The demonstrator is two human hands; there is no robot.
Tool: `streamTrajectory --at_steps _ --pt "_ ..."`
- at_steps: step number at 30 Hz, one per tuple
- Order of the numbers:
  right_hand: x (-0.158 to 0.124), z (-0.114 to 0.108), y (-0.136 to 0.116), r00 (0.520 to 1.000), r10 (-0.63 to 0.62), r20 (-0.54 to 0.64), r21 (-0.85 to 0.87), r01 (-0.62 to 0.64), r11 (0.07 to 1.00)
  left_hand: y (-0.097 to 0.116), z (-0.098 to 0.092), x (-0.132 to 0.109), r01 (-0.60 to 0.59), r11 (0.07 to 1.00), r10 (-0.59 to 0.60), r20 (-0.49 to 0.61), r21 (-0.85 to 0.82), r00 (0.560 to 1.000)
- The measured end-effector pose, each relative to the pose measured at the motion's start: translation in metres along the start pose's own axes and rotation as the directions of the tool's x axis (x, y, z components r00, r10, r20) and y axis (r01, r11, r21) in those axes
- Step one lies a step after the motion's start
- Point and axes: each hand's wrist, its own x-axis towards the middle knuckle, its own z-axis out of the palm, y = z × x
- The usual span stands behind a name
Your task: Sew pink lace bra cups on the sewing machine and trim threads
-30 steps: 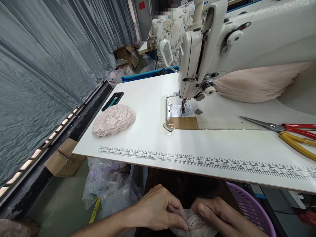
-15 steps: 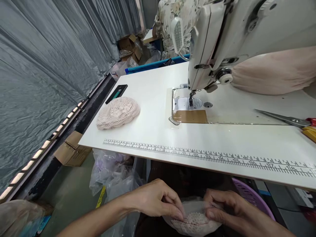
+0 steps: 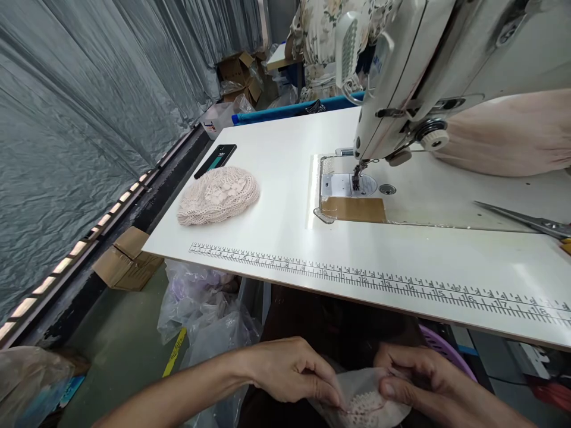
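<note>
Below the table's front edge, my left hand (image 3: 292, 371) and my right hand (image 3: 419, 377) both pinch a small pale lace piece (image 3: 363, 401) between fingertips, held over my lap. A stack of pink lace pieces (image 3: 218, 195) lies on the white sewing table (image 3: 285, 238) at the left. The sewing machine (image 3: 446, 65) stands at the back right, its needle (image 3: 357, 178) over the metal plate, with pink fabric (image 3: 508, 134) bunched under its arm.
A black phone (image 3: 215, 160) lies behind the lace stack. Scissors (image 3: 521, 220) rest at the right edge. A printed ruler (image 3: 366, 279) runs along the table front. Plastic bags (image 3: 200, 315), cardboard boxes (image 3: 125, 261) and a purple basket (image 3: 446, 353) sit below. A person in floral clothing (image 3: 321, 41) is behind.
The view has shifted left and slightly down. My fingers have worked along the lace piece, which sits a little lower and is more bunched between both hands.
</note>
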Motion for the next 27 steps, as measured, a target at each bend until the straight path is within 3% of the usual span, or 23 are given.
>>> streamTrajectory --at_steps 2,5,11,27 --pt "0.001 0.001 -0.002 1.0 0.0 0.012 0.007 0.0 1.0 0.0 0.0 0.0 0.047 0.996 -0.045 0.034 -0.072 0.998" --pt "0.001 0.002 0.001 1.0 -0.007 0.006 -0.001 0.007 1.0 0.0 0.002 0.002 0.091 0.983 -0.094 -0.015 -0.158 0.995" --pt "-0.001 0.001 0.008 1.0 -0.009 -0.007 -0.023 0.009 1.0 0.003 0.004 0.004 0.124 0.983 -0.14 -0.108 -0.137 0.984" --pt "0.01 0.004 -0.002 0.999 0.043 0.026 -0.009 -0.043 0.999 0.014 -0.002 0.008 0.11 0.99 -0.114 -0.042 -0.088 0.993"
